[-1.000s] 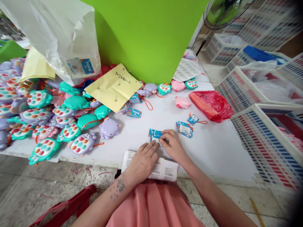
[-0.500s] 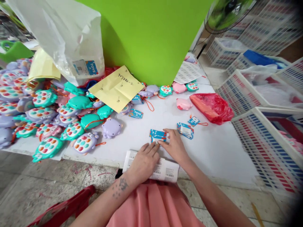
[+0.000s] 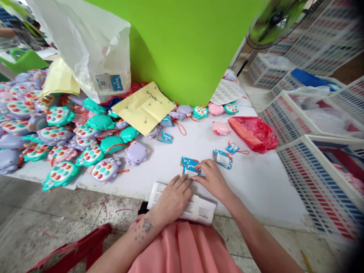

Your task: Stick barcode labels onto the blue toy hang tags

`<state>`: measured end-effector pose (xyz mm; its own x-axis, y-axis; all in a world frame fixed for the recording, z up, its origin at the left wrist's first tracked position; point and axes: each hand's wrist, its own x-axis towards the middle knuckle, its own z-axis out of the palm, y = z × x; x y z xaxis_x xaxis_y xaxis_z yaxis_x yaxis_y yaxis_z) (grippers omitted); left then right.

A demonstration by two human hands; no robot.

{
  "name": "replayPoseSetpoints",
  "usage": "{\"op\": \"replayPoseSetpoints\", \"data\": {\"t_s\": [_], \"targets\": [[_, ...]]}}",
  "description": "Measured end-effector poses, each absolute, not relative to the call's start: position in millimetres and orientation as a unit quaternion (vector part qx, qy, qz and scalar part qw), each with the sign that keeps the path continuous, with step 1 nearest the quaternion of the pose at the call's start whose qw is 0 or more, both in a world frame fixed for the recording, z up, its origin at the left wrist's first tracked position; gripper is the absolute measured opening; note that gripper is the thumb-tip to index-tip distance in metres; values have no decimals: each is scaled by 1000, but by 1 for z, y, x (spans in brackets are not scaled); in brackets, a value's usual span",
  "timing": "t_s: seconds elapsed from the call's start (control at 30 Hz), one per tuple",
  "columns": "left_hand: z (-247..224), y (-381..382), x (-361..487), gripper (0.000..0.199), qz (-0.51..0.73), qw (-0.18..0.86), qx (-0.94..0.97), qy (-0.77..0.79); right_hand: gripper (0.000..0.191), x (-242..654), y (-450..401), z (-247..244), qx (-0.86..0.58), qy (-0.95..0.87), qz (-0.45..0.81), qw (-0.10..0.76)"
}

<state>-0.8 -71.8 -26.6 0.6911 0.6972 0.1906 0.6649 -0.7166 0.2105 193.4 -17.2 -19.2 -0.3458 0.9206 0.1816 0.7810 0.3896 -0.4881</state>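
Note:
A small stack of blue toy hang tags (image 3: 190,163) lies on the table in front of me, fanned a little. My right hand (image 3: 212,177) is at the stack's right edge, index finger and thumb closed on the top tag. My left hand (image 3: 175,196) lies over a folded sheet of barcode labels (image 3: 203,211), its fingers stretched toward the tags' lower edge. The left thumb is hidden. To the right of the right hand lies a second pile of tags (image 3: 222,158), showing white barcode labels. Beyond that pile is a single tag (image 3: 233,148) with an orange cord.
Many turtle- and whale-shaped toys (image 3: 61,174) are heaped at left. A yellow note (image 3: 143,108) and a white plastic bag (image 3: 93,45) rest among them. A red bag (image 3: 253,132) and pink toy (image 3: 221,127) lie right. White crates (image 3: 321,182) flank the table; a green panel (image 3: 182,49) stands behind.
My left fingertips have drawn back slightly from the tags toward the label sheet. My right fingers have curled closer over the stack's right edge. The whole view has shifted slightly.

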Motion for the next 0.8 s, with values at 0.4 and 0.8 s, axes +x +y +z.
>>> {"op": "replayPoseSetpoints", "data": {"t_s": [0.4, 0.8], "targets": [[-26, -78, -3, 15, 115, 74, 912, 388, 23, 189, -21, -18, -567, -786, 181, 170], [-28, -78, -3, 16, 131, 73, 911, 384, 7, 185, -37, -15, -592, -719, 271, 242]]}}
